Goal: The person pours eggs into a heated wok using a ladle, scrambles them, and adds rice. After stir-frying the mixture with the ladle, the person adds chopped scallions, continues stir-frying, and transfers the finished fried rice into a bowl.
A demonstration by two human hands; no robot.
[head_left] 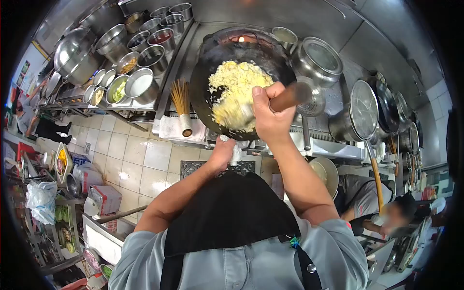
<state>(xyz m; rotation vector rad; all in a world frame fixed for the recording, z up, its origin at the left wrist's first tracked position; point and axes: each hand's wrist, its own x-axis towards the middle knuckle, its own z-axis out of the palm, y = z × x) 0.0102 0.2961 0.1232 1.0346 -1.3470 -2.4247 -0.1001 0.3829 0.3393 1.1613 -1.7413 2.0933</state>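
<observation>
A dark wok [199,79] sits over the burner, with yellow and white egg fried rice [237,77] spread in its middle. My right hand [274,116] is wrapped round the wooden handle [290,98] of a ladle. The ladle's bowl [233,113] is smeared by motion and lies in the rice at the near side of the wok. At the wok's near edge, my left hand [224,152] is closed on a white cloth [236,153]. Whether the cloth wraps a wok handle is hidden.
A bamboo brush [181,104] leans left of the wok, beside a folded towel [169,128]. Metal seasoning pots [141,83] crowd the left shelf. A lidded pot [320,60], a perforated ladle [311,99] and a mesh strainer [363,108] are on the right. A co-worker [367,203] bends at lower right.
</observation>
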